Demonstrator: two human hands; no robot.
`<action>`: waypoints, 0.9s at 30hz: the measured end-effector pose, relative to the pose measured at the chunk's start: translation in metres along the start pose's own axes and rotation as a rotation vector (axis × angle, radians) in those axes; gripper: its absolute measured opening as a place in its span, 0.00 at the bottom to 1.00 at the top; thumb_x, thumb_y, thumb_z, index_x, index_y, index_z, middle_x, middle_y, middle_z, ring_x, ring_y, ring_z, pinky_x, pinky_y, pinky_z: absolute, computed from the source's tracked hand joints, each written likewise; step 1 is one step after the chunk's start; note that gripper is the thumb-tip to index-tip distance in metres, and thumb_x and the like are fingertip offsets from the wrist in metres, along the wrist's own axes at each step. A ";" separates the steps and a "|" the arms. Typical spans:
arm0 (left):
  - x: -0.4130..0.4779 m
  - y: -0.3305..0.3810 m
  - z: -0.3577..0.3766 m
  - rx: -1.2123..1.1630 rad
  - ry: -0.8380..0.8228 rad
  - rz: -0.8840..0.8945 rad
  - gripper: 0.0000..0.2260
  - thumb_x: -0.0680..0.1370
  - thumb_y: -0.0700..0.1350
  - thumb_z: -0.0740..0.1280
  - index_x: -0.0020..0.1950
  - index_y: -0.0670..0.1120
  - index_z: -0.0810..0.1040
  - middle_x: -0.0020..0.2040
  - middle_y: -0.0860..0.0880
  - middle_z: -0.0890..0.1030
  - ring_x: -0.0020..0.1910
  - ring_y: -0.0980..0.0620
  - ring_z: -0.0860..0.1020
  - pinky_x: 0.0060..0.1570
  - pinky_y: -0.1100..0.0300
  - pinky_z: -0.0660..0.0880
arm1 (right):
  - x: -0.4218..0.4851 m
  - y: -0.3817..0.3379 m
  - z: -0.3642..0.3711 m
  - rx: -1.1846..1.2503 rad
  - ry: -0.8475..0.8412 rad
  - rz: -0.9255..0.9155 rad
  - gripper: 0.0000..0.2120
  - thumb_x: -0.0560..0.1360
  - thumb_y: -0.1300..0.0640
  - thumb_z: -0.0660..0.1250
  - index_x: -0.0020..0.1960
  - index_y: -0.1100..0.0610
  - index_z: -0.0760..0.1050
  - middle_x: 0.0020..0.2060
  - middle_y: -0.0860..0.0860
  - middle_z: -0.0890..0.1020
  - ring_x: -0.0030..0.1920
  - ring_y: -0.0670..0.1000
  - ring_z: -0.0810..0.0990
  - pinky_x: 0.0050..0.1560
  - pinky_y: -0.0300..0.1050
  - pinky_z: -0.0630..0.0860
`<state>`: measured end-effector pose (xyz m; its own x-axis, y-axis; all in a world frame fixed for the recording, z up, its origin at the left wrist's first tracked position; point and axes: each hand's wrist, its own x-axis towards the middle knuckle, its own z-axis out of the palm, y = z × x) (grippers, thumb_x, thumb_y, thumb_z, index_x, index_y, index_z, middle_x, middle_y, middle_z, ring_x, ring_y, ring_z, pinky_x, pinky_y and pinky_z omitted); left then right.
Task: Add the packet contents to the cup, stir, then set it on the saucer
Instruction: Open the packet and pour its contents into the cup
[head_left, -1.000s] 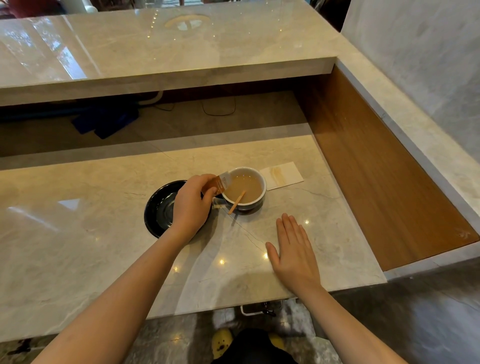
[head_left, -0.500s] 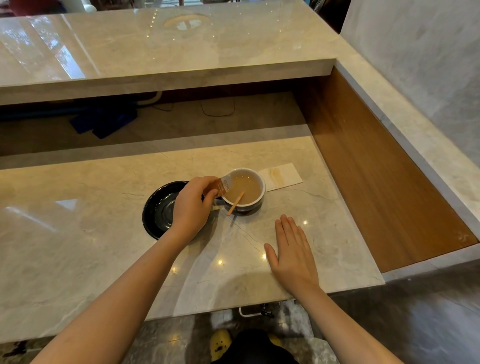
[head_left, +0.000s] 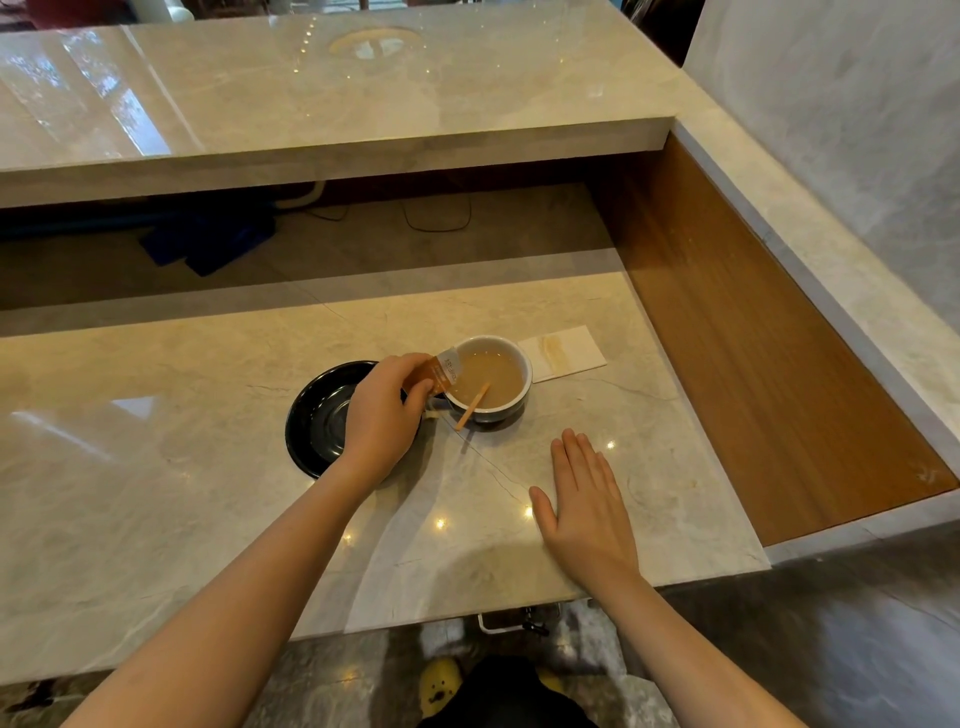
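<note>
Left hand (head_left: 382, 410) is pinching the orange packet (head_left: 439, 373), tilting it over the cup (head_left: 491, 376) rim. Right hand (head_left: 584, 501) is lying flat, fingers extended, gripping nothing, near the counter (head_left: 156, 467) front edge.

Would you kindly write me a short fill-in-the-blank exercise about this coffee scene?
1. The left hand tilts the packet over the ____.
2. The right hand lies ____ on the counter.
3. The saucer is ____ in colour.
4. The stick leans in the cup, beside the napkin.

Missing: cup; flat; black
</note>
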<state>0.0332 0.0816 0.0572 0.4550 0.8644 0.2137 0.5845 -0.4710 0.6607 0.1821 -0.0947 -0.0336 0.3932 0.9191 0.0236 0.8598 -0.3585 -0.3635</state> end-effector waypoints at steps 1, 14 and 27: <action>0.000 0.001 0.000 0.000 0.000 0.003 0.12 0.76 0.40 0.64 0.59 0.44 0.76 0.53 0.45 0.80 0.49 0.52 0.74 0.48 0.59 0.70 | 0.000 0.000 0.000 0.000 0.001 -0.001 0.32 0.76 0.41 0.44 0.74 0.57 0.47 0.76 0.52 0.51 0.75 0.48 0.45 0.73 0.43 0.39; -0.004 0.002 0.002 -0.015 -0.031 -0.035 0.12 0.76 0.40 0.65 0.59 0.44 0.76 0.53 0.47 0.80 0.47 0.55 0.73 0.48 0.59 0.71 | 0.000 0.000 0.000 0.014 0.003 0.000 0.31 0.76 0.42 0.45 0.74 0.57 0.49 0.76 0.53 0.52 0.75 0.48 0.46 0.74 0.46 0.42; -0.026 -0.008 -0.020 -1.172 -0.062 -0.702 0.12 0.78 0.39 0.61 0.60 0.44 0.76 0.46 0.49 0.81 0.42 0.54 0.79 0.39 0.64 0.77 | 0.000 0.000 -0.001 0.009 0.011 -0.004 0.31 0.76 0.42 0.47 0.74 0.58 0.51 0.75 0.54 0.54 0.75 0.49 0.48 0.74 0.48 0.46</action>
<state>0.0029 0.0664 0.0607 0.3480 0.8341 -0.4280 -0.1894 0.5097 0.8392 0.1821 -0.0949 -0.0330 0.3932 0.9188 0.0357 0.8585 -0.3530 -0.3720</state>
